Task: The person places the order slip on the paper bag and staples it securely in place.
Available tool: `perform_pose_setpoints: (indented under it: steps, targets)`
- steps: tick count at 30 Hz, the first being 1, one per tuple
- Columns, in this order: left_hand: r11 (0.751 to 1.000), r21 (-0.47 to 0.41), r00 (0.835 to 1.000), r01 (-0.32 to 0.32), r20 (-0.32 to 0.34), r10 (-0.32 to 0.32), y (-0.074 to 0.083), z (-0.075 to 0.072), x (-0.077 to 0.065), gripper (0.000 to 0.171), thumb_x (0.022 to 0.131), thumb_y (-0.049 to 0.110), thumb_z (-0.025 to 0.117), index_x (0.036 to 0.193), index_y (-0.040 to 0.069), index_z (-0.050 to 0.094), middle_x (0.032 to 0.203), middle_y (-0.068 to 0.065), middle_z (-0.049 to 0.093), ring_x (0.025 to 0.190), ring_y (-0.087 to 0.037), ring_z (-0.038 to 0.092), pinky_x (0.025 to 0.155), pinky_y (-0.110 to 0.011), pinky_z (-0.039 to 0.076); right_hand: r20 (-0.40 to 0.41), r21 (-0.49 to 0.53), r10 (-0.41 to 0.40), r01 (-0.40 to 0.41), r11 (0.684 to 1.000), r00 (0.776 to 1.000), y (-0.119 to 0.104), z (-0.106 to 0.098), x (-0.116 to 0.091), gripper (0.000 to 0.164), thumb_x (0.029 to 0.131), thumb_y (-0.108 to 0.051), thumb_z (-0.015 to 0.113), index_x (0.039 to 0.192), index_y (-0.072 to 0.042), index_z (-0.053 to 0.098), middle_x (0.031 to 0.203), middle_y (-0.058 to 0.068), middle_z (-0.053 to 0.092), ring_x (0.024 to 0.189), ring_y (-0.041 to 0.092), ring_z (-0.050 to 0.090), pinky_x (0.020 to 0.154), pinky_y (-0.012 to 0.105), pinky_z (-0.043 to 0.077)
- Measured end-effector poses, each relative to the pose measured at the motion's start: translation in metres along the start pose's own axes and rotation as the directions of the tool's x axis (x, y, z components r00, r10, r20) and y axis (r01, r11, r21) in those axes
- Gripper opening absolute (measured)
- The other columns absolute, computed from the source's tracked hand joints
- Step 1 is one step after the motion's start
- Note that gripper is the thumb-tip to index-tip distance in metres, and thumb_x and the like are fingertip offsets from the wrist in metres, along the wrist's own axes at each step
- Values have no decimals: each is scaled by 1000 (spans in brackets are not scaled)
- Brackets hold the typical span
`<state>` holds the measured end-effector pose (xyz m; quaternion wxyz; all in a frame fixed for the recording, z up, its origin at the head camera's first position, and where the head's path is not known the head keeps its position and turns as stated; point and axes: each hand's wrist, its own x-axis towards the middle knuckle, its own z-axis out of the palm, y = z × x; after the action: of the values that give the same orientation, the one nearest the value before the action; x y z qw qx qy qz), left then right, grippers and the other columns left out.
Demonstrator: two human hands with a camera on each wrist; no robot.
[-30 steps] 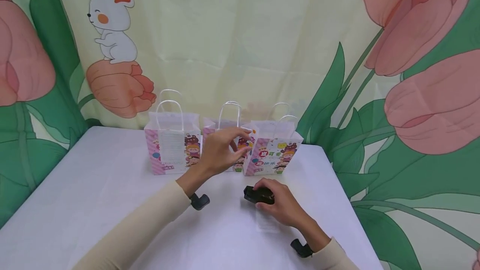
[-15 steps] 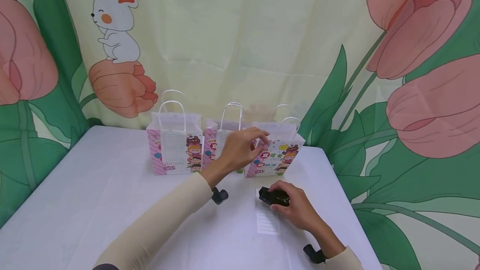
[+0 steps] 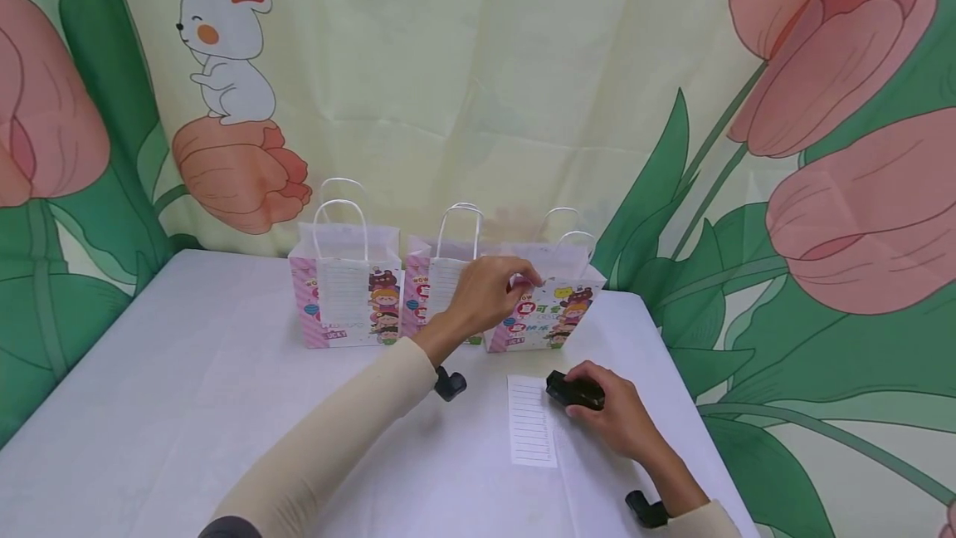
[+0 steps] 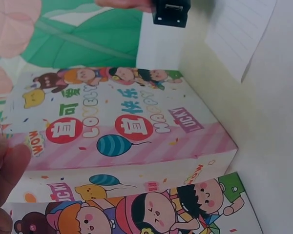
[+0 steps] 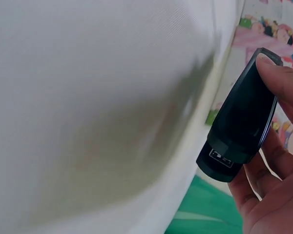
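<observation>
My left hand (image 3: 485,293) pinches the top edge of the right-hand paper gift bag (image 3: 548,318), which has cartoon children on its front. Thumb and fingertips show at that rim in the left wrist view, at the printed bag face (image 4: 97,117). In my right hand (image 3: 618,412) is a black stapler (image 3: 573,391), held between thumb and fingers above the tablecloth. The stapler (image 5: 239,117) is seen close up in the right wrist view, thumb along its top. A lined white paper slip (image 3: 532,426) lies flat, just left of the stapler.
Two more gift bags stand in the row: a left bag (image 3: 384,310) and a middle bag (image 3: 417,289), partly behind my left arm. Each bears a lined slip (image 3: 343,293) on its front. A tulip-printed curtain (image 3: 478,106) hangs behind the white-covered table (image 3: 224,405).
My left hand has moved right onto the right bag's top edge. My right hand has carried the stapler rightward, uncovering the lined slip on the table.
</observation>
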<state>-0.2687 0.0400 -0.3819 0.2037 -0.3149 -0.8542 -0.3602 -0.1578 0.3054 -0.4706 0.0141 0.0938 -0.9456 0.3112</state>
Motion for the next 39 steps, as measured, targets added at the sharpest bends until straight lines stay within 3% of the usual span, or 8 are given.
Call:
perform_pose_setpoints:
  steps: [7, 17, 31, 39]
  targets:
    - [1000, -19, 1000, 3, 7, -3, 1, 1, 1, 15, 101, 12, 72, 103, 21, 83, 105, 4, 84, 69, -9, 61, 56, -18, 42, -20, -48, 58, -59, 997, 998, 18, -2, -2, 50, 82, -6, 91, 122, -26, 67, 130, 5, 73, 127, 35, 64, 110, 64, 50]
    - [998, -49, 999, 38, 14, -38, 1, 1, 1, 17, 101, 10, 71, 105, 20, 84, 108, 2, 83, 73, -9, 65, 58, -17, 45, -18, -65, 144, -144, 987, 989, 28, -6, -5, 46, 86, -5, 88, 124, -21, 68, 134, 10, 72, 130, 38, 62, 113, 66, 46]
    - [998, -54, 999, 44, 11, -43, 1, 2, 1, 13, 99, 12, 75, 106, 20, 83, 110, 1, 83, 68, -7, 63, 56, -16, 47, -34, -68, 160, -162, 984, 987, 31, -3, -5, 50, 82, -7, 91, 124, -21, 68, 133, 12, 72, 130, 40, 62, 112, 66, 47]
    - [998, -51, 999, 47, 18, -46, 1, 4, 2, 13, 99, 12, 75, 107, 20, 83, 111, 1, 83, 72, -9, 68, 58, -16, 49, -122, -68, 139, -148, 987, 983, 18, 2, -1, 50, 80, -13, 94, 123, -19, 69, 130, 12, 71, 126, 37, 64, 113, 66, 46]
